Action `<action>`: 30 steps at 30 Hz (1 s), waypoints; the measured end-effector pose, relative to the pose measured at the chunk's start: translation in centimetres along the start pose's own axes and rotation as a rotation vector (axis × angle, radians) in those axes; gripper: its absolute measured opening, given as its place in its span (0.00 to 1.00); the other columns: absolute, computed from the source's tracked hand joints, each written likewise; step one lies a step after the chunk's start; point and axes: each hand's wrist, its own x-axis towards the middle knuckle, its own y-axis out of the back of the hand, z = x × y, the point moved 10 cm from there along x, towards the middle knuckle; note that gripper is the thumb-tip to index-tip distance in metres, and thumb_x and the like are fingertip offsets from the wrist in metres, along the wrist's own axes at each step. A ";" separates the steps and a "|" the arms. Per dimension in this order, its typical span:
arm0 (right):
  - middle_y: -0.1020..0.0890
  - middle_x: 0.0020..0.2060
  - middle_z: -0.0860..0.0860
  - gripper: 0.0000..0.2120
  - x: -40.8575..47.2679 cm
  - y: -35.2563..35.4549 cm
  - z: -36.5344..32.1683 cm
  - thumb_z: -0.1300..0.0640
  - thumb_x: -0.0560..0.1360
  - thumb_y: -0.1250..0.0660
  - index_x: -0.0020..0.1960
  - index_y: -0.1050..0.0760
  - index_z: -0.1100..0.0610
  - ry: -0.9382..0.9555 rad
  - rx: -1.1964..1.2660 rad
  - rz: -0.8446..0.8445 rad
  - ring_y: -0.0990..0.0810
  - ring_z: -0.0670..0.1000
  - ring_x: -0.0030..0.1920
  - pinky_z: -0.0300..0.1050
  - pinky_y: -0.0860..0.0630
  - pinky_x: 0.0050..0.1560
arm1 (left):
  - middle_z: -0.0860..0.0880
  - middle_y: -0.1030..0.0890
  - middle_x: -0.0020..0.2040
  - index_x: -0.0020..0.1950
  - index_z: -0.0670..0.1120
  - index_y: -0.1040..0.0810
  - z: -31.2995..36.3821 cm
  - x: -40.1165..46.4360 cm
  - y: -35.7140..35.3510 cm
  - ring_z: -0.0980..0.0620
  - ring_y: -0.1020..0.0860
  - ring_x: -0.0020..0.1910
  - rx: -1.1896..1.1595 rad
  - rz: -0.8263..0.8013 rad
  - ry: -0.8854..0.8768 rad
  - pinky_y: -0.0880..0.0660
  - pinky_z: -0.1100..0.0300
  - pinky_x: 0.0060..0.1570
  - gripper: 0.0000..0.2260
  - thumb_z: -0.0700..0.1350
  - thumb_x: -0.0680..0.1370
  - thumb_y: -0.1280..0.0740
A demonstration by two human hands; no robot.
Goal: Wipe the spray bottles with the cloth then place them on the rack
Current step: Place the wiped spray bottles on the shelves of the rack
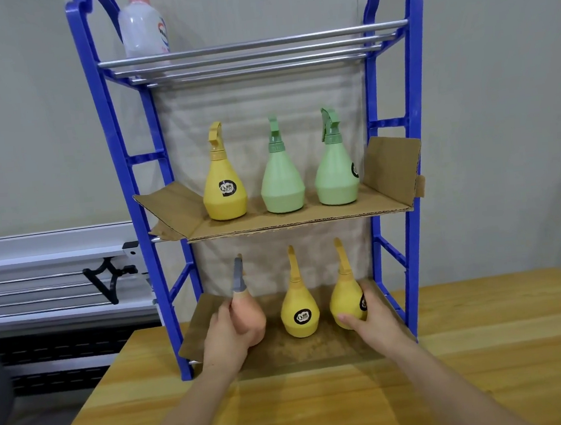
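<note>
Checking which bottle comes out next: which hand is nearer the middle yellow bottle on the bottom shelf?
Hard to call. The left hand grips the peach bottle left of the middle yellow bottle; the right hand holds the yellow bottle right of it.

Blue rack (121,179); yellow bottle (223,187) beside two pale green bottles (281,184); brown cardboard liner (273,220); yellow wooden table (325,406)

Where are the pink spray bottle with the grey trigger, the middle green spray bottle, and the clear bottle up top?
Pink spray bottle (250,321): head view, body.
Middle green spray bottle (282,184): head view, body.
Clear bottle (141,30): head view, body.
</note>
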 end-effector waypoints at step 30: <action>0.28 0.70 0.46 0.40 0.5 -0.2 0.3 0.44 0.74 0.25 0.78 0.43 0.46 -0.017 -0.051 -0.023 0.27 0.52 0.70 0.49 0.27 0.65 | 0.46 0.23 0.67 0.80 0.49 0.42 0.1 -0.1 -0.4 0.45 0.23 0.64 0.065 -0.034 -0.009 0.23 0.50 0.59 0.38 0.49 0.76 0.25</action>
